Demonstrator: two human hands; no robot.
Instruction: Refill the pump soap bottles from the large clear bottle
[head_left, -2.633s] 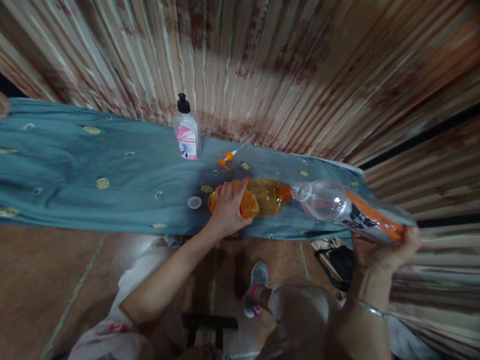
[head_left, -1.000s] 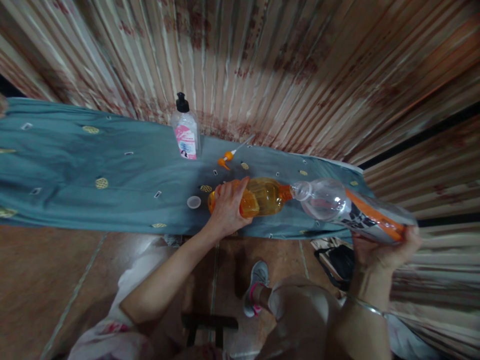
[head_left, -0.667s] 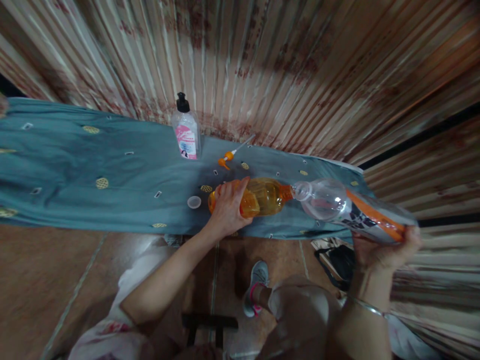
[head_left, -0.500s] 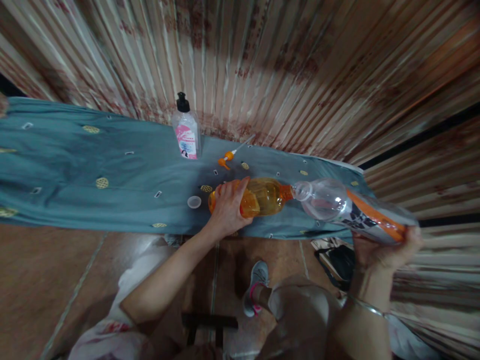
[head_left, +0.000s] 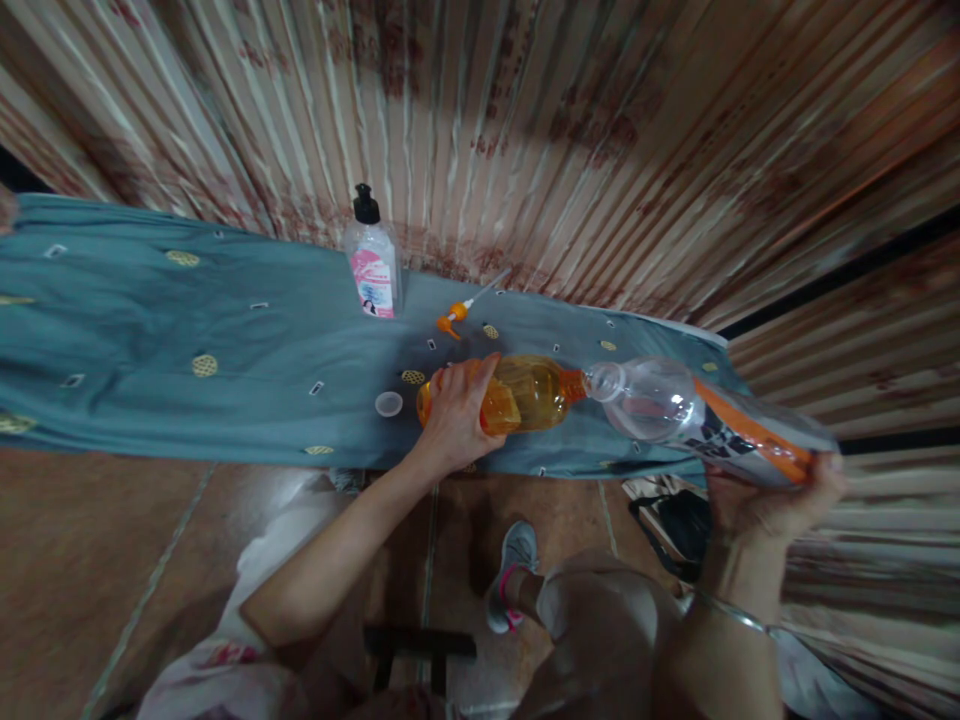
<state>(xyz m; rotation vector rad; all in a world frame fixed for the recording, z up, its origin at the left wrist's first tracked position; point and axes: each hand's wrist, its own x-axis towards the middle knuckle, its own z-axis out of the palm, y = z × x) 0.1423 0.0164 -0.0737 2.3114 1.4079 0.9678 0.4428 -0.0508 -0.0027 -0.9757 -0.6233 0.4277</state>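
Orange bottle (head_left: 540,393), its pump (head_left: 454,317) apparently off, clasped by the left hand (head_left: 457,420), seems to meet mouth-to-mouth the clear bottle (head_left: 652,398) the right hand (head_left: 776,505) grasps, remaining contents unclear.

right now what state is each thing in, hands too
orange bottle: tipped sideways, neck at clear bottle's mouth
clear bottle: tipped sideways, uncapped
pump: off, lying on the cloth
white cap: off, flat on the cloth
pink-label bottle: upright, black top on
left hand: closed around orange bottle
right hand: holding clear bottle
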